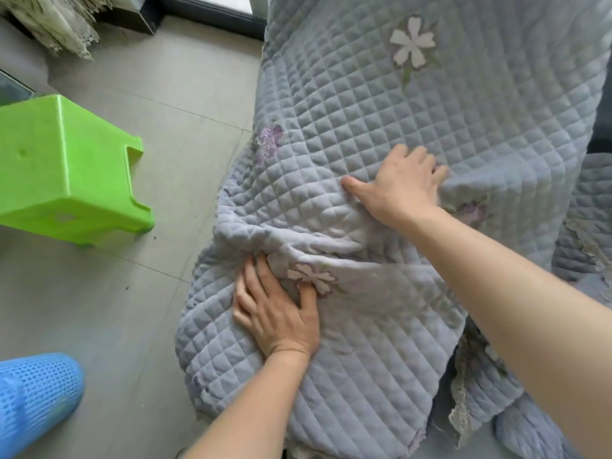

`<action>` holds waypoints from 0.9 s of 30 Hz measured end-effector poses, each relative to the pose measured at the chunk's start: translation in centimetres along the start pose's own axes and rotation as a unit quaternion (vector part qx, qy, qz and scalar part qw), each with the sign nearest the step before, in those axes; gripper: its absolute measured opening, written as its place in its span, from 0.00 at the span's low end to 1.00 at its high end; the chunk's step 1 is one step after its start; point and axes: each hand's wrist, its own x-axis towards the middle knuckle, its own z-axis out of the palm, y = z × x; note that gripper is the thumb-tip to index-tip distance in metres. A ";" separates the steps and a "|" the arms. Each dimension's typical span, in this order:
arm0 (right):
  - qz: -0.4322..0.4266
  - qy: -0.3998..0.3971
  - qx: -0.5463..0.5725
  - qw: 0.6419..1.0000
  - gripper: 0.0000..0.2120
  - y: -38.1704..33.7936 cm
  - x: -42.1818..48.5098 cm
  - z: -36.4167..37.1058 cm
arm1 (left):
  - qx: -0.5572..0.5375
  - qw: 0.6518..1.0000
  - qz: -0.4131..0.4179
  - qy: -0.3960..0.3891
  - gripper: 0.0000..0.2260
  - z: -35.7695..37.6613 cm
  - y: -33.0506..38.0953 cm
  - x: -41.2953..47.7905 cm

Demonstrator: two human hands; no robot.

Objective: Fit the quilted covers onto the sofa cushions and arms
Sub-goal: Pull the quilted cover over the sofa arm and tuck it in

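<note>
A grey-blue quilted cover [414, 120] with white and purple flower patches lies draped over a sofa arm, running from the top right down to the bottom middle. My left hand [278, 313] lies flat on the bunched lower part, fingers spread beside a white flower patch. My right hand [400, 187] presses on the cover higher up, thumb out to the left, fingertips sunk into a fold. The sofa arm itself is hidden under the fabric. A second quilted cover [592, 226] with lace trim lies to the right.
A green plastic stool [63, 173] stands on the tiled floor [159, 104] to the left. A blue mesh basket [33, 402] sits at the bottom left. A lace-edged cloth [56, 18] hangs at the top left. More lace-trimmed quilted fabric [480, 392] hangs at the lower right.
</note>
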 end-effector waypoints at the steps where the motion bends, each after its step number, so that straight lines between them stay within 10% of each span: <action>1: -0.005 0.009 0.008 1.000 0.41 -0.9 0.3 -0.2 | -0.025 1.000 -0.015 0.003 0.31 -0.5 0.0 0.6; 5: 0.003 0.004 0.095 0.995 0.39 -5.2 2.6 -0.8 | -0.332 0.925 -0.181 0.031 0.12 -3.4 -1.8 8.5; 13: 0.032 0.002 0.058 0.998 0.15 -8.2 4.9 -0.2 | -0.176 0.919 -0.107 -0.337 0.17 -1.9 -1.6 24.2; 18: 0.009 -0.052 0.058 0.997 0.12 -8.9 5.5 -2.4 | -0.166 0.968 -0.077 -0.174 0.13 -2.4 -1.7 24.9; 22: -0.025 0.084 0.147 0.985 0.10 -11.0 9.4 -5.8 | -0.260 0.952 -0.143 -0.078 0.13 -2.5 -0.6 28.8; 27: -0.118 0.114 0.079 0.983 0.10 -14.1 11.6 -1.9 | -0.236 0.940 -0.220 -0.112 0.12 0.9 -1.1 29.6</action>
